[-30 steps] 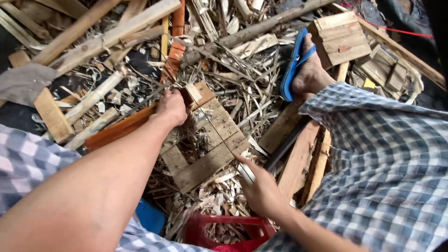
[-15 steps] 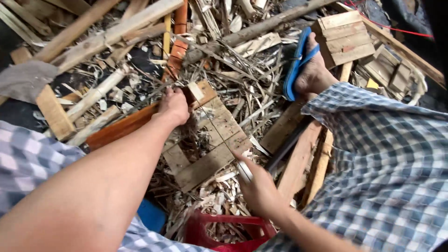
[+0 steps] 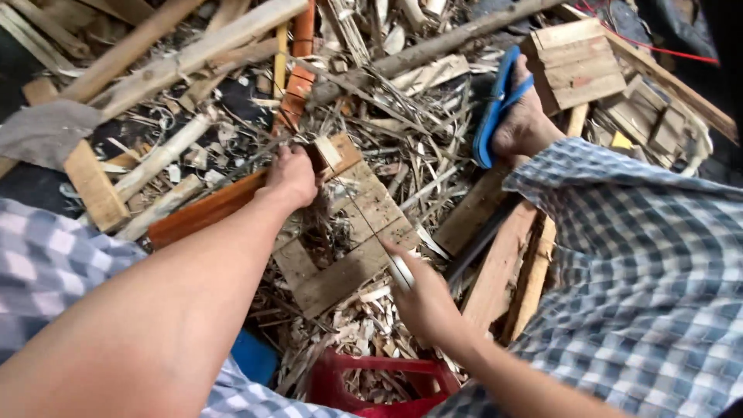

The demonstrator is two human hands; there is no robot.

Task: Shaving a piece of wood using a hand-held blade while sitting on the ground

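My left hand (image 3: 292,176) is closed around the far end of a thin pale strip (image 3: 362,217) at the top edge of a small slatted wooden board (image 3: 340,271). The strip runs back across the board to my right hand (image 3: 424,300). That hand grips a knife by its pale handle (image 3: 401,272), and a long dark blade (image 3: 480,241) points away to the right over a plank. My foot in a blue sandal (image 3: 495,104) rests on the scrap beyond.
Wood scraps, sticks and shavings cover the ground all round. An orange-brown plank (image 3: 209,209) lies under my left wrist. A block of stacked slats (image 3: 576,66) sits at the upper right. A red plastic stool (image 3: 371,383) is beneath me.
My right hand has edged slightly up toward the board. The left hand keeps its grip in the same place.
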